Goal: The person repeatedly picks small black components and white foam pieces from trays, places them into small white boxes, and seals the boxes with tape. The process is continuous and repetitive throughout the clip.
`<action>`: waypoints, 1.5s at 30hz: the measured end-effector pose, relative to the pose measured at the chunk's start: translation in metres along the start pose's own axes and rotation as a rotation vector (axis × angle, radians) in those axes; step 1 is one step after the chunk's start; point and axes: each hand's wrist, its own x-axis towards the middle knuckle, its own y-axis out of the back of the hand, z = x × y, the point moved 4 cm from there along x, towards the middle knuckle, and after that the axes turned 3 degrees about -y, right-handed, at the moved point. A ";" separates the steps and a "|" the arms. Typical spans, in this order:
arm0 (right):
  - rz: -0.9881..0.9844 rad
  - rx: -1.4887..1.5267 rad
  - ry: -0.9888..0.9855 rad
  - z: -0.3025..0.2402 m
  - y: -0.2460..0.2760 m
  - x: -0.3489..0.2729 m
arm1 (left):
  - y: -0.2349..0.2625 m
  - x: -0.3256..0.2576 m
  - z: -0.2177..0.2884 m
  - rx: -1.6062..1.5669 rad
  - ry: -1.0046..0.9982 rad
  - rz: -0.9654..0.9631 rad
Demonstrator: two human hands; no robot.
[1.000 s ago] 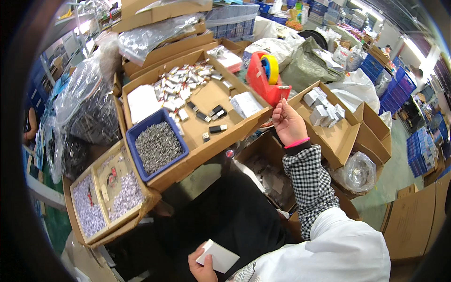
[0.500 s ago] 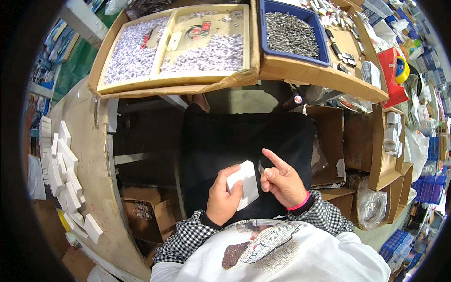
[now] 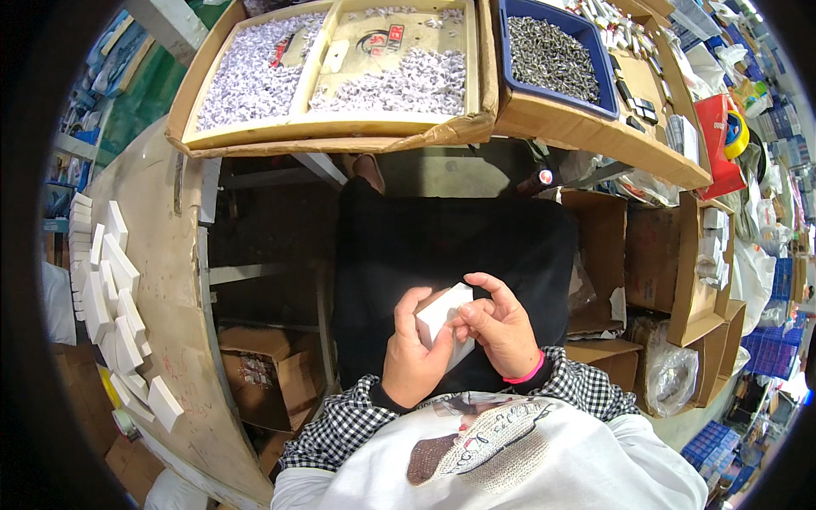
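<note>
Over my lap, a small white box (image 3: 438, 315) is gripped in my left hand (image 3: 411, 361), the thumb on its near face and the fingers along its left side. My right hand (image 3: 503, 333) meets the box's right edge. Its thumb and fingers are pinched together there, with the index finger arched above. Whatever sits inside that pinch is hidden by the fingertips.
White boxes (image 3: 127, 342) lie piled on the table (image 3: 174, 280) at left. Ahead stands a divided wooden tray (image 3: 302, 123) of small white pieces, beside a blue bin (image 3: 608, 106) of small metal parts. Open cardboard boxes (image 3: 603, 361) stand at right.
My right hand has moved left onto the white box. The small thin grey piece seen in its fingers before is now out of sight. The whole view has shifted slightly.
</note>
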 end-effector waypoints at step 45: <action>-0.116 -0.603 -0.112 -0.005 0.012 0.010 | 0.254 0.042 0.116 0.793 -0.600 0.838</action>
